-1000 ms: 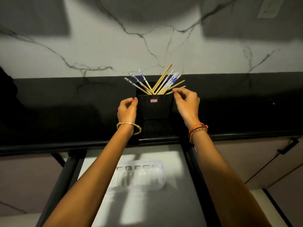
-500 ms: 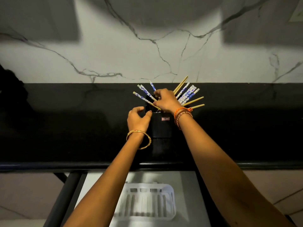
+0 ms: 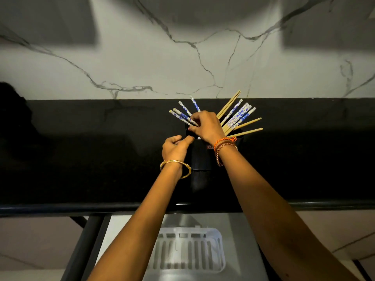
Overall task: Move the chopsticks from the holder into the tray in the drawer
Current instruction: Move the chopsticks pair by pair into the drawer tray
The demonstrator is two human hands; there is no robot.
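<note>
Mid-frame, your right hand (image 3: 205, 126) pinches blue-patterned chopsticks (image 3: 183, 115) in the black holder (image 3: 200, 157); your left hand (image 3: 175, 148), fingers curled, touches its rim; the white tray (image 3: 188, 250) sits bottom centre

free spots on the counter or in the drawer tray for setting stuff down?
Bare black counter left of the left hand, and more right of the black holder. The white slotted plastic tray in the open drawer shows nothing in it. Crowded: the holder mouth, where fanned chopsticks meet the right hand.
</note>
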